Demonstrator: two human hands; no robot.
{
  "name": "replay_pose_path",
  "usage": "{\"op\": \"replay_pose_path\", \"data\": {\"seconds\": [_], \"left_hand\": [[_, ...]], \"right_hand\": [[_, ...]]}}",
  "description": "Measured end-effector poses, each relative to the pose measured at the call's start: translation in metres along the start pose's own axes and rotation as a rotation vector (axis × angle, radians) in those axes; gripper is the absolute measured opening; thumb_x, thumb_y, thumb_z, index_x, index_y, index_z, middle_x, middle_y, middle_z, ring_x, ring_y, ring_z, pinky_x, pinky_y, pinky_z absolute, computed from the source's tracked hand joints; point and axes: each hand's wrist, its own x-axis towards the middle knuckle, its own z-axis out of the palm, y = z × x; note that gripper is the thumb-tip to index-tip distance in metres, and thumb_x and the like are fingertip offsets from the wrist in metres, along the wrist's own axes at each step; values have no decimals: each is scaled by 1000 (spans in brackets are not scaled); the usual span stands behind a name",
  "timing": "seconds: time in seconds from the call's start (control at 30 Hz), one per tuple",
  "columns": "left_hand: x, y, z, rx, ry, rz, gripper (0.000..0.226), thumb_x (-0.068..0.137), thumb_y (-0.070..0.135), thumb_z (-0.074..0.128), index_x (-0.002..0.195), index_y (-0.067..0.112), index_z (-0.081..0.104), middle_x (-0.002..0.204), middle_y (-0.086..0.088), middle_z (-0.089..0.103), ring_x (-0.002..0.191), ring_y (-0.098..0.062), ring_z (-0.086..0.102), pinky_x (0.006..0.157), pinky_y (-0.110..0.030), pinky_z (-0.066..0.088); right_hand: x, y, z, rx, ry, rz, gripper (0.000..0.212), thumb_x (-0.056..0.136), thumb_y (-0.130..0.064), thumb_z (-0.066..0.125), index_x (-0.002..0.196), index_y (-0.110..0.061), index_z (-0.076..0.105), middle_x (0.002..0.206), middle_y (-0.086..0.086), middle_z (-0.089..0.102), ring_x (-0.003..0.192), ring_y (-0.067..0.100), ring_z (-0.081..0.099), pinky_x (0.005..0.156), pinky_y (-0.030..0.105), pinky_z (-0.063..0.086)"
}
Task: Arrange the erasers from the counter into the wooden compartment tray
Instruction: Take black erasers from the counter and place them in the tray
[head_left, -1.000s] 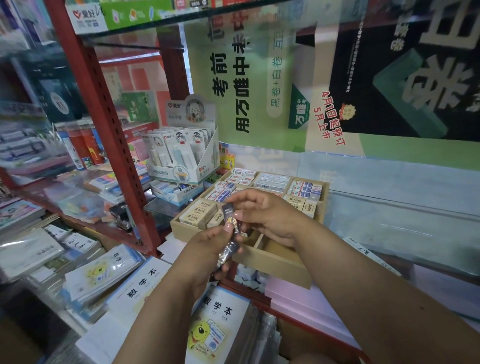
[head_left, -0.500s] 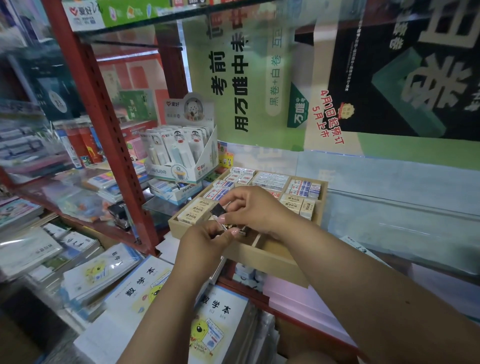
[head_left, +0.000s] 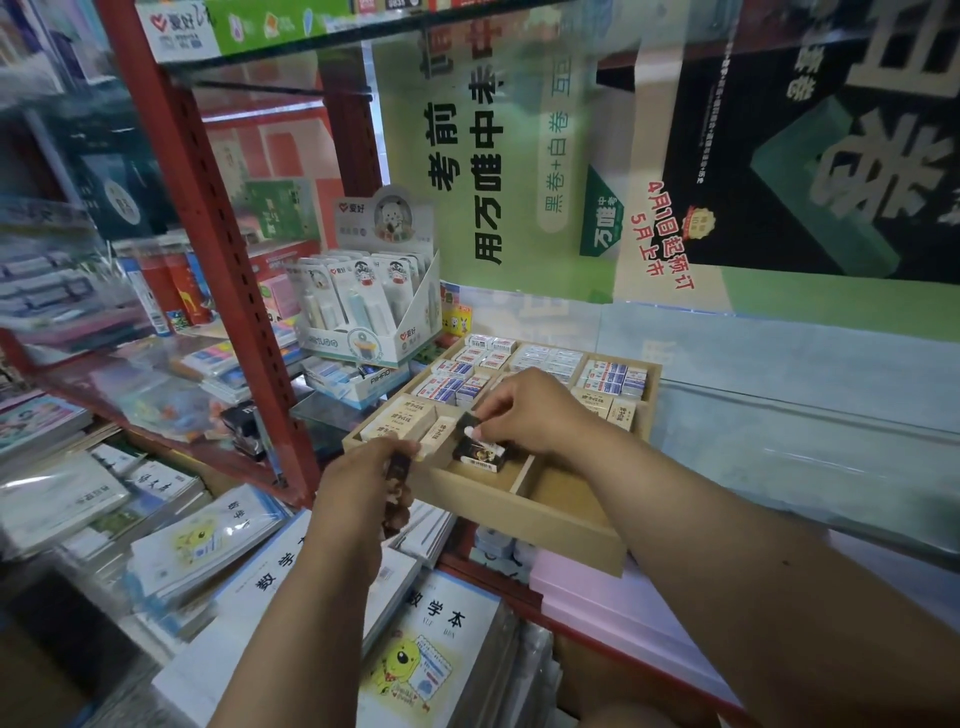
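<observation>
The wooden compartment tray (head_left: 540, 514) sits on the shelf ahead, its far sections filled with white, blue-striped and beige erasers. A black eraser (head_left: 480, 454) lies in a near compartment of the tray. Over it my right hand (head_left: 524, 410) pinches another black eraser (head_left: 467, 422), held low inside the same section. At the tray's near left corner, my left hand (head_left: 363, 478) grips a dark strip of wrapped erasers (head_left: 397, 499) that hangs down below the fingers.
A red shelf post (head_left: 223, 291) stands left of the tray. A white display box of correction tapes (head_left: 363, 306) is behind the tray's left end. Exercise books (head_left: 431, 644) lie stacked below, pink boxes (head_left: 613, 597) sit under the tray's right.
Both hands have dropped from chest height to the tray. My right hand has pulled one black eraser off the strip and carried it into the near compartment; the left hand moved left with the strip.
</observation>
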Motion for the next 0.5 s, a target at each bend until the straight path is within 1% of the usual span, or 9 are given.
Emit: {"op": "replay_pose_path", "data": {"seconds": [0.07,0.13,0.2,0.3,0.4,0.5], "left_hand": [[0,0,-3,-57,-11,8,19,89,18,57,88,4,69,66,-10,53,46,-17,40,41,-21,30],[-2,-2,-5,-114,-49,20,22,92,16,51,87,4,69,70,-11,55,47,-16,41,40,-21,30],[-2,-4,-6,-200,-105,13,29,93,12,42,90,2,69,75,-11,57,49,-17,42,40,-20,32],[-1,-5,-7,-340,-174,-22,38,88,4,29,99,-1,65,77,-11,55,51,-19,43,40,-20,34],[-1,-5,-8,-375,-190,-47,39,87,-3,27,101,2,63,75,-11,56,49,-18,50,40,-17,36],[-3,-5,-8,-339,-191,-53,33,92,-5,34,103,6,63,69,-12,66,60,-21,59,37,-16,34]], "right_hand": [[-1,1,7,-135,-80,-20,24,73,-23,80,95,-16,74,97,-1,71,84,14,62,74,26,48],[-1,1,15,-249,-125,-50,25,75,-22,79,98,-15,74,99,0,70,87,14,60,71,24,43],[2,3,21,-299,-131,-61,23,75,-21,78,97,-16,74,98,0,70,87,15,60,70,23,41],[5,3,27,-317,-123,-54,21,75,-17,78,96,-17,75,98,-2,70,84,13,58,70,22,39],[8,2,30,-319,-170,-57,21,77,-17,76,98,-12,74,99,2,71,86,17,63,71,22,42],[11,2,32,-368,-165,-72,25,78,-21,76,100,-11,73,101,5,69,88,20,62,70,24,41]]}}
